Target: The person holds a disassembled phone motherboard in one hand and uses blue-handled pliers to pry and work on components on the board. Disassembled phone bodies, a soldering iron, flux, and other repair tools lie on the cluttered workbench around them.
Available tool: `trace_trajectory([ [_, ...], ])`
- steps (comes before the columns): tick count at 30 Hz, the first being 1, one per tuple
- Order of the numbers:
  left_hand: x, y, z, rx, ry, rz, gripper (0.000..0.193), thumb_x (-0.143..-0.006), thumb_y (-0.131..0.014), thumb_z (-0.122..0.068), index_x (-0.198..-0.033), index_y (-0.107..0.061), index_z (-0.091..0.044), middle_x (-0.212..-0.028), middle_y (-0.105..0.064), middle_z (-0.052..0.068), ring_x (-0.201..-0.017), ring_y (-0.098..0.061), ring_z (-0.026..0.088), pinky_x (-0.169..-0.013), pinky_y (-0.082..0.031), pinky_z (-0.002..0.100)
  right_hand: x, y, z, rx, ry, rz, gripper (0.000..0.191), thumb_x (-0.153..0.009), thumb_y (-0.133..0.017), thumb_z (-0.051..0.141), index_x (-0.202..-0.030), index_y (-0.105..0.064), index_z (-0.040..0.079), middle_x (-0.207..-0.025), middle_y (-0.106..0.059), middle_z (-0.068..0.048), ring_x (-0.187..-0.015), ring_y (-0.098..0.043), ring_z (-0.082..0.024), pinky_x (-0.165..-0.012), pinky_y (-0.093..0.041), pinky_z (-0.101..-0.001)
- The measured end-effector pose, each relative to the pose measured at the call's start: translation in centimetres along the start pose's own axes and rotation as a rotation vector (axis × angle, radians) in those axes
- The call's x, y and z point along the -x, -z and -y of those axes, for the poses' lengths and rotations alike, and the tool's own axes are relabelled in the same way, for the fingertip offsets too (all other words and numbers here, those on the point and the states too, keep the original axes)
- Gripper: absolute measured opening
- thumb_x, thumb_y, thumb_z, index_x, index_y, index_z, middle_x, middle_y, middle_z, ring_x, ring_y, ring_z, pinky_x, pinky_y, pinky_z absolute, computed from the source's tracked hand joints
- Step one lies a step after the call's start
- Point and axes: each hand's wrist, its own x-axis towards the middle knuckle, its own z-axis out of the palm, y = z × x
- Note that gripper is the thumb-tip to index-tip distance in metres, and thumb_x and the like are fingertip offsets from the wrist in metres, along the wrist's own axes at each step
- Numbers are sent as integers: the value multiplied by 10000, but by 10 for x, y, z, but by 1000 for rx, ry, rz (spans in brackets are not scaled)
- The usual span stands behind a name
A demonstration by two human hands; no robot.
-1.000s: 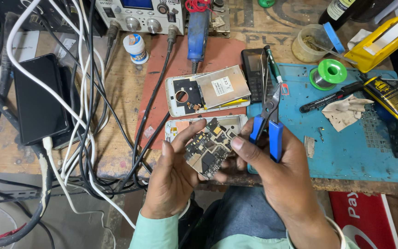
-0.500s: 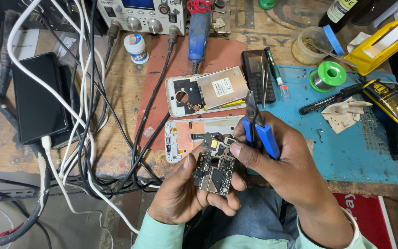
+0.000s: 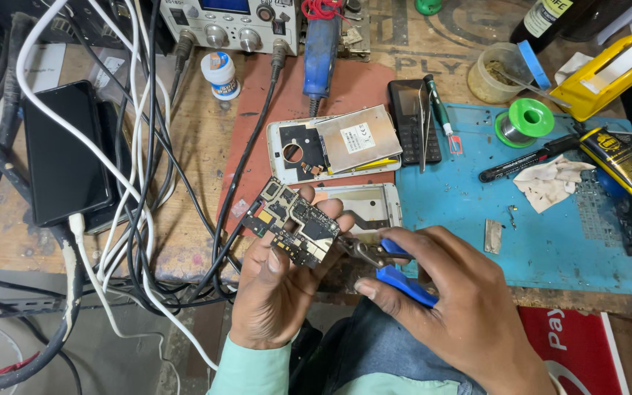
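Pliers brought to the edge of a phone circuit board held over the lap.

Nearest the camera, the right hand (image 3: 462,292) has its grip closed around blue-handled pliers (image 3: 385,260), whose metal tips meet the right edge of the circuit board (image 3: 294,222); whether they are biting a part or only touching cannot be told. The left hand (image 3: 276,289) grips the board from below, thumb on its face, holding it tilted just in front of the counter (image 3: 184,153) edge. This looks like the step of pulling or bending a small part off the board; the next move would call for a steady left hand and a small, controlled pull. The board is dark, irregular in outline, crowded with metal shields and gold contacts. Beyond it lie an open white phone frame (image 3: 363,205), another with a silver plate (image 3: 330,143), and the blue mat (image 3: 550,241).
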Motion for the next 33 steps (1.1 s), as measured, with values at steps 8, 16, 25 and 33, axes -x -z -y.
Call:
trace_trajectory([
  [8,5,4,-1,-14,11,18,874,-919,-796,-323,-1576,-340,30,-1470,-542,266,-1396,-524,409,-1181,-435,514,0,0,0,49,3,24,568,-728,-851,379,-1165,-688,55,-949,-698,-112,-781,-712,-293,-643,-561,-392],
  [16,5,3,-1,-56,-11,22,819,-929,-793,-298,-1553,-380,33,-1441,-568,273,-1372,-557,416,-1175,-444,518,0,1,0,91,11,11,562,-721,-855,388,-1154,-693,69,-938,-695,-95,-773,-706,-283,-637,-552,-395],
  [25,7,2,-1,-88,-17,23,774,-932,-797,-283,-1527,-418,35,-1410,-604,261,-1356,-579,410,-1183,-449,550,0,5,1,159,48,-8,579,-714,-858,407,-1140,-700,49,-931,-681,-96,-765,-691,-292,-643,-541,-401],
  [33,6,0,-4,-104,-13,3,805,-901,-822,-289,-1524,-423,31,-1401,-610,252,-1344,-589,402,-1182,-441,546,-1,6,3,145,70,-13,553,-734,-843,390,-1140,-704,42,-950,-687,-98,-775,-694,-292,-650,-541,-397],
])
